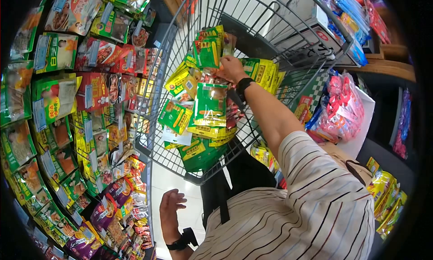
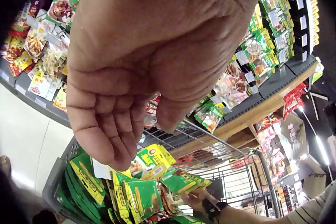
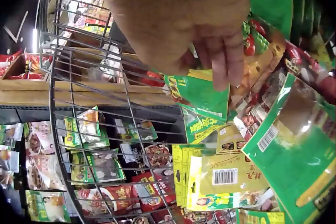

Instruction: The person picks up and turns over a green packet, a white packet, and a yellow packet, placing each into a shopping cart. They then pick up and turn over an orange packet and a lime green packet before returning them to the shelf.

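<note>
My right hand [image 1: 232, 69] reaches into the shopping cart [image 1: 197, 179] among heaped seasoning packets. Its curled fingers grip the edge of a green packet [image 3: 202, 95] with a yellow strip, which also appears by the hand in the left wrist view. Other green and yellow packets lie below, one large green packet [image 1: 210, 105] on top of the pile and several yellow-edged ones [image 1: 261, 73] standing to the right. The thumb is hidden in the right wrist view. My left hand [image 1: 171, 212] hangs beside the cart, fingers loosely bent, holding nothing.
Shelves of hanging food packets [image 1: 56, 95] with price tags line the left side. To the right are a white carton [image 1: 293, 23], a pink bagged bundle [image 1: 340, 100] and yellow packets [image 1: 385, 197]. Pale floor tiles [image 1: 158, 174] show beside the cart.
</note>
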The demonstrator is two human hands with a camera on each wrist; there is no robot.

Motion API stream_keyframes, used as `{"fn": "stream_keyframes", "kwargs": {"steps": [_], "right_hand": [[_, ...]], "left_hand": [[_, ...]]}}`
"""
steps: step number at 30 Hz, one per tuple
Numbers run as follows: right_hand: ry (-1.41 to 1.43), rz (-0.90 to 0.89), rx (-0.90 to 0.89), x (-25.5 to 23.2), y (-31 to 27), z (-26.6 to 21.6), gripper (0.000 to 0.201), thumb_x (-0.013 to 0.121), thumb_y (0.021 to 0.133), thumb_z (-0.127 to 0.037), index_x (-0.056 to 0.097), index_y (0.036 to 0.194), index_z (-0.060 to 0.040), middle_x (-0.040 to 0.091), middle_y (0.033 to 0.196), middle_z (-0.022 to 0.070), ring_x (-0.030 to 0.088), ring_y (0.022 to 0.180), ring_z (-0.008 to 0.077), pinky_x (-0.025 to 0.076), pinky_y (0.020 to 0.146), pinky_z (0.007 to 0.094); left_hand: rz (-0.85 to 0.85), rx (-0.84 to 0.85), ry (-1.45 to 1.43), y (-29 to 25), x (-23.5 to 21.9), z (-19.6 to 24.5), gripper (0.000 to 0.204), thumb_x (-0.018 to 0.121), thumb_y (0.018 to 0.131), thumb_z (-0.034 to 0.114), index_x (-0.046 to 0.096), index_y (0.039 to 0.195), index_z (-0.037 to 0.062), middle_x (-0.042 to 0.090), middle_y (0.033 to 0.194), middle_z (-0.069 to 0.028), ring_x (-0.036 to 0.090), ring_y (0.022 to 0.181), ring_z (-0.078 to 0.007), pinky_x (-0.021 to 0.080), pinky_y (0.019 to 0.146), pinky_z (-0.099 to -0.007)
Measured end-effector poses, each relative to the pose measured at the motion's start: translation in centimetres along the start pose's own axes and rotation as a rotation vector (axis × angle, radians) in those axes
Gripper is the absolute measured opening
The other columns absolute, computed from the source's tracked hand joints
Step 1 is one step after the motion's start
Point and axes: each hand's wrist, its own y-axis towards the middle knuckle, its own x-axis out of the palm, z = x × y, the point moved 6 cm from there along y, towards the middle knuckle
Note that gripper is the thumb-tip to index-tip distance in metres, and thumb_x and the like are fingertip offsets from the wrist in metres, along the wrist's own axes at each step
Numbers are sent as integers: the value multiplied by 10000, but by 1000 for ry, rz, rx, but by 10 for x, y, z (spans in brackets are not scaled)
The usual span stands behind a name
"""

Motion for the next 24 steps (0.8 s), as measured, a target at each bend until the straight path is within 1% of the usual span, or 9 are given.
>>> {"fn": "stream_keyframes", "kwargs": {"steps": [2,4,5,8,12,13,17,19,24], "right_hand": [[-19,-44,45,-4,5,7,312,593,848,-229,666,1042,3,706,980,225,705,765,353,568,689,413],[119,-95,360,-24,1,-20,301,579,859,-220,652,1009,31,708,993,213,706,706,355,579,629,412],[229,-97,449,-31,-10,-40,312,565,872,-231,637,968,57,698,1037,213,723,725,325,598,600,401],[298,-108,454,-35,-3,-33,317,534,928,-274,621,987,25,667,816,160,722,730,264,601,573,377],[634,-47,648,-39,0,-26,287,575,941,-275,596,1023,-1,663,908,153,697,692,238,601,611,352],[617,-60,675,-41,0,-28,248,548,958,-245,581,1021,-8,662,949,146,703,705,238,607,628,350],[559,-3,570,-50,2,-42,248,518,980,-248,558,1031,-9,673,948,150,703,690,232,611,627,357],[500,39,573,-48,8,-31,284,513,987,-269,544,1077,-2,676,946,142,703,694,227,610,625,361],[555,63,557,-38,17,-9,345,500,1004,-295,486,1209,-17,632,982,115,696,679,225,604,590,357]], "left_hand": [[0,3,3,0,1,0,323,523,1018,271,591,1172,-4,673,953,-97,652,829,-165,518,704,-292],[5,3,15,-2,2,1,321,519,1022,273,590,1170,-3,673,953,-97,651,829,-165,518,706,-291],[3,5,19,-3,4,3,319,518,1022,272,590,1169,-2,673,955,-98,650,829,-165,517,706,-291],[0,2,34,-3,5,4,315,516,1023,271,591,1167,1,672,959,-100,649,829,-164,517,707,-290],[3,-13,45,0,4,2,314,514,1023,268,592,1171,2,671,963,-104,650,831,-164,516,707,-290],[3,-15,46,0,5,1,313,513,1023,266,592,1172,2,672,963,-105,651,832,-164,516,707,-291],[5,-35,34,4,4,-4,313,512,1022,260,593,1176,0,673,963,-106,653,836,-166,518,709,-292],[6,-52,37,6,3,-6,314,512,1022,260,593,1177,0,674,965,-106,654,837,-167,519,709,-294],[11,-60,44,6,4,-5,318,511,1022,265,593,1177,0,673,970,-105,657,841,-171,521,710,-299]]}}
